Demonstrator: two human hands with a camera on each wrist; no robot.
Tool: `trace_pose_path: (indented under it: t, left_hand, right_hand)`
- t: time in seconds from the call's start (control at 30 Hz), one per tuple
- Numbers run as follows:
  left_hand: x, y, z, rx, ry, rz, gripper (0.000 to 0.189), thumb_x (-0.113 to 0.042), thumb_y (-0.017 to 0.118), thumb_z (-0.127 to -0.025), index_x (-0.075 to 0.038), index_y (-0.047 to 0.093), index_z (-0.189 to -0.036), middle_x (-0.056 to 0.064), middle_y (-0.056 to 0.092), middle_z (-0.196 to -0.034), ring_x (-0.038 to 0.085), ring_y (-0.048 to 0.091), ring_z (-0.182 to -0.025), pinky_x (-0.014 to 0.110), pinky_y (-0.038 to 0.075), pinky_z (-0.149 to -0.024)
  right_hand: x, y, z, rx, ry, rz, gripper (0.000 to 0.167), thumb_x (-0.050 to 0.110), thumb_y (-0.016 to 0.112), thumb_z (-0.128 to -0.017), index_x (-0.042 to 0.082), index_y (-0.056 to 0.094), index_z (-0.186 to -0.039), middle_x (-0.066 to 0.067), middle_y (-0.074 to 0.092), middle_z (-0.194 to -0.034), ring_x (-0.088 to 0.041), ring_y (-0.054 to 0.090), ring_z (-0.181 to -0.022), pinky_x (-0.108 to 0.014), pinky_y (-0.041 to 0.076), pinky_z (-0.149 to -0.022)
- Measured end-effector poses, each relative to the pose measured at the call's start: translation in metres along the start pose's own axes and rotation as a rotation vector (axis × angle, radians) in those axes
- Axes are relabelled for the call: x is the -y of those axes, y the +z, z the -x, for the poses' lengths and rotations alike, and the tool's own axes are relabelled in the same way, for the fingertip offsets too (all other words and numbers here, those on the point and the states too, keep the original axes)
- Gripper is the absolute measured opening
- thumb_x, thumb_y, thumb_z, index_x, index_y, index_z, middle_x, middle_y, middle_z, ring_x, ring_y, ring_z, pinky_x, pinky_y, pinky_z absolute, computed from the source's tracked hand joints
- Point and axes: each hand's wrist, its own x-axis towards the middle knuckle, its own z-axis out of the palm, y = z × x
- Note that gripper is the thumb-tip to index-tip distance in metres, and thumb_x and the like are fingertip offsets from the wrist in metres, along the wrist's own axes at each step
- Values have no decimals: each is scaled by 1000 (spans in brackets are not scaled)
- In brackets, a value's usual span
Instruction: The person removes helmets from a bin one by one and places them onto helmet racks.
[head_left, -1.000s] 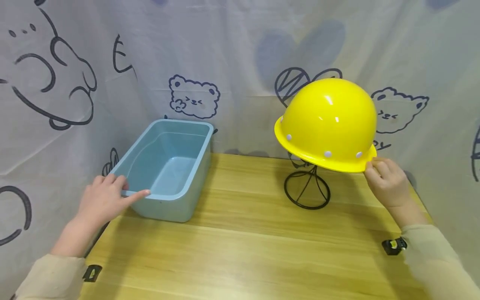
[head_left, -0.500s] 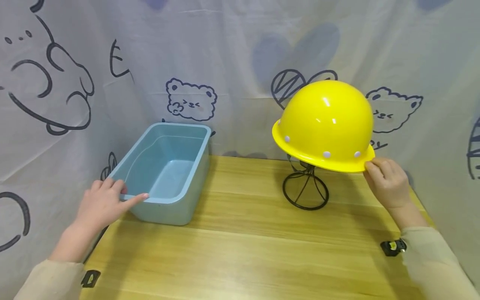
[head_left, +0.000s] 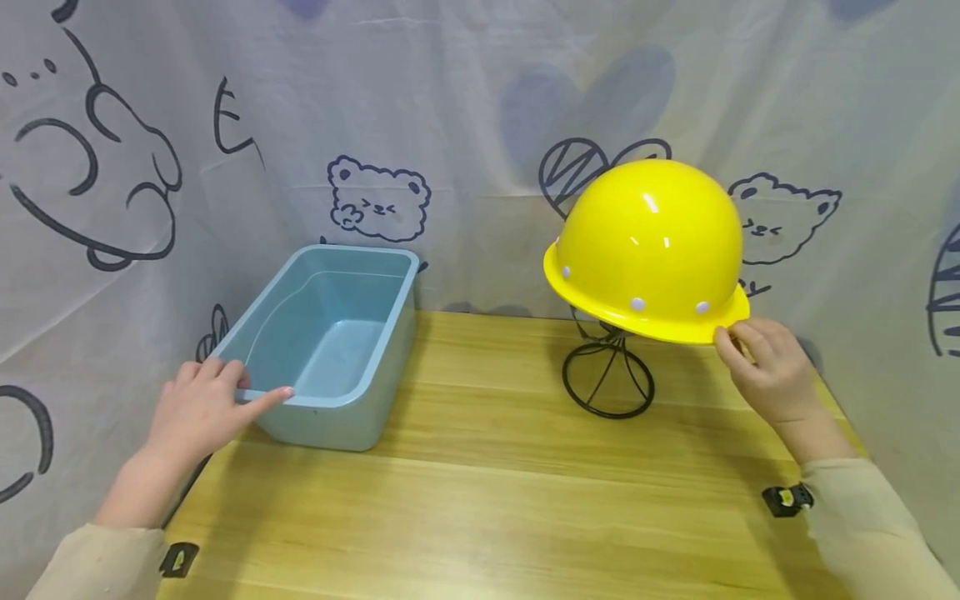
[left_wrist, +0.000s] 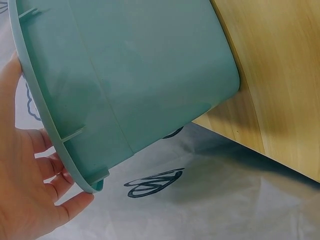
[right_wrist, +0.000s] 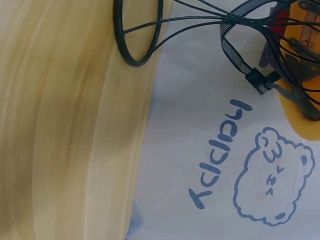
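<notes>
In the head view a yellow hard hat with pale rivets sits tilted on a black wire stand. My right hand pinches its brim at the near right edge; that hand is outside the right wrist view. There the hat's underside, its dark chin strap and the stand's ring show. At the left stands a light blue plastic bin. My left hand holds its near left corner, fingers curled over the rim and thumb along it; the left wrist view shows the bin's outer wall.
Under everything is a wooden table. A printed curtain hangs close behind and at both sides. Small black clips sit near the table's front left and right parts. The bin stands close to the table's left edge.
The hat has turned slightly on the stand, its front rivets shifting left. My right thumb and fingers have shifted a little along the brim. My left hand keeps its place on the bin.
</notes>
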Motion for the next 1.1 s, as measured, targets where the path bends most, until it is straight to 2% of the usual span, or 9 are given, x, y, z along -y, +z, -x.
trace_pose_path:
  t: [0.27,0.43,0.57,0.87,1.03,1.1]
  left_hand:
    - [0,1,0,-2,0,1,78,-77,45,-85,-3,59,-106,21,56,-106,47,44,-98,52,37,-68]
    - [0,1,1,-3,-6,0,79,-77,45,-85,-2,60,-106,21,57,-106,48,44,-99,53,38,-68]
    - [0,2,1,-1,-6,0,79,-77,45,-85,-2,60,-107,21,57,-106,47,44,-100,53,38,-68]
    - [0,0,3,-20,13,-4,77,-75,47,-86,-2,61,-105,21,59,-104,49,46,-97,52,39,-67]
    - [-1,-2,1,4,22,3,78,-75,46,-86,-1,60,-106,22,58,-104,48,46,-98,52,40,-68]
    - [-1,-4,2,20,25,7,78,-75,46,-87,-1,59,-106,22,58,-103,48,46,-97,52,41,-68]
  right_hand:
    - [0,6,0,-76,-80,12,15,-8,52,-95,1,63,-89,-18,57,-80,-34,52,-69,-46,47,-56]
    - [-1,8,2,-85,-87,19,15,-9,54,-94,2,64,-88,-18,58,-80,-35,54,-72,-46,49,-59]
    - [0,5,2,-48,-50,-10,15,-4,52,-97,1,64,-91,-19,59,-83,-36,55,-73,-48,50,-61]
    - [2,-5,3,40,13,-65,24,23,50,-102,4,65,-101,-20,60,-91,-38,57,-76,-49,49,-64]
    - [0,-20,10,150,42,-92,34,31,47,-103,3,64,-112,-23,62,-102,-42,59,-85,-52,49,-71]
    - [0,-25,15,181,53,-94,37,34,47,-103,3,64,-116,-24,63,-106,-43,60,-89,-52,50,-77]
